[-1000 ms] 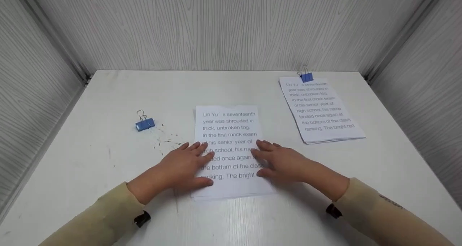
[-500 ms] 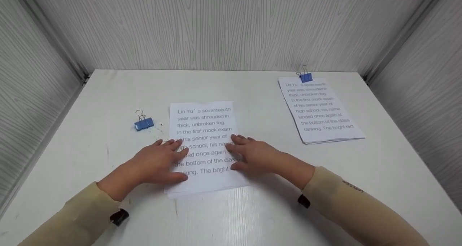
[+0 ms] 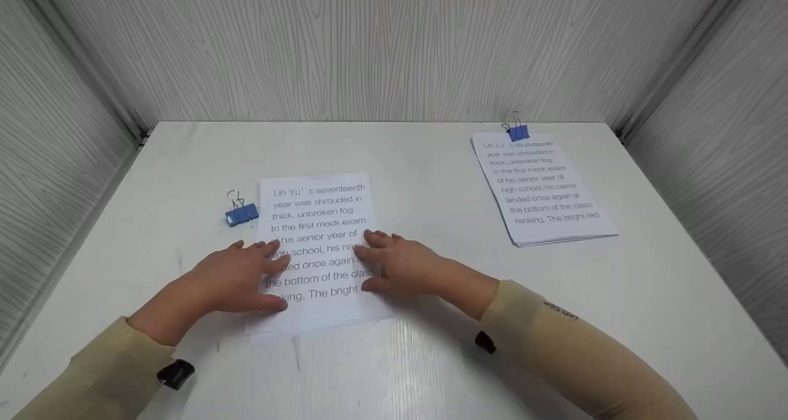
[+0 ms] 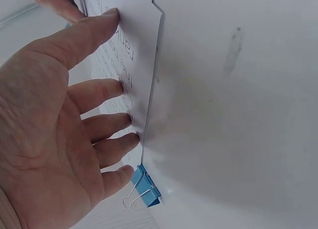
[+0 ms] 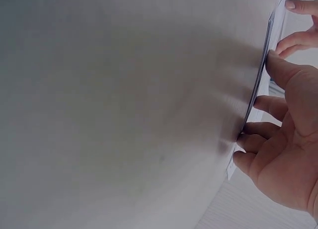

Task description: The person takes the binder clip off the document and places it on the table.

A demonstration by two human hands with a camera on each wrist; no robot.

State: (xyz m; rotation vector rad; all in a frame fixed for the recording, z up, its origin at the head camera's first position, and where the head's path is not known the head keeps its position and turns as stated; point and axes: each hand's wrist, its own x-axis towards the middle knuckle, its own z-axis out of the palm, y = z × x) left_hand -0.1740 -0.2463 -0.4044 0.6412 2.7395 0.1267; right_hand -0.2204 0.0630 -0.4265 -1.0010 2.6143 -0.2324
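Observation:
A loose stack of printed paper (image 3: pixel 320 223) lies on the white table, its lower sheets poking out a little along the near edge. Across its left side rests my left hand (image 3: pixel 237 278), fingers spread and fairly straight. My right hand (image 3: pixel 409 266) lies along the right side, fingertips (image 5: pixel 243 139) on the stack's edge. Neither hand curls round the sheets. Just left of the stack's upper part sits a loose blue binder clip (image 3: pixel 242 214), also seen in the left wrist view beyond the little finger as a blue clip (image 4: pixel 146 187).
At the back right lies a second printed stack (image 3: pixel 542 192), with a blue binder clip (image 3: pixel 519 132) on its top edge. Grained panels (image 3: pixel 394 50) wall the table (image 3: pixel 418 155) at the back and both sides.
Both hands have slid the paper stack to the left across the table, close to the loose binder clip. The clipped stack has stayed in place.

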